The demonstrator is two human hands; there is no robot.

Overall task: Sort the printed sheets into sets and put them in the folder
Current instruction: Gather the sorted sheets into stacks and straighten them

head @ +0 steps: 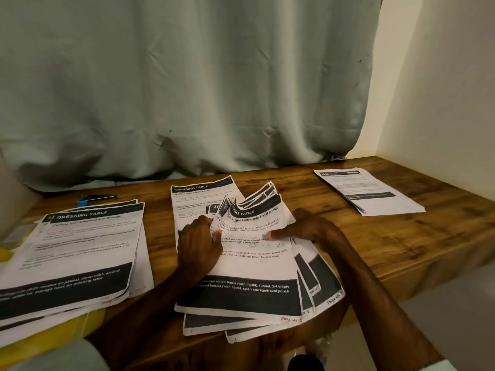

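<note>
A fanned stack of printed sheets [249, 277] lies in the middle of the wooden table [401, 236], its top page headed "DRESSING TABLE". My left hand [199, 243] grips the stack's left edge, with the upper left corners curling up over its fingers. My right hand [302, 227] pinches the right side of the top sheets, thumb on the page. A single sheet [198, 194] lies flat behind the fan. A second stack [77, 250] sits at the left on a yellow folder [53, 333]. A third stack [367, 191] lies at the far right.
A grey curtain [174, 89] hangs behind the table and touches its back edge. A small black and blue object [95, 198] lies at the back left. A pale wall [442, 89] closes the right side. The table's front edge runs under my forearms.
</note>
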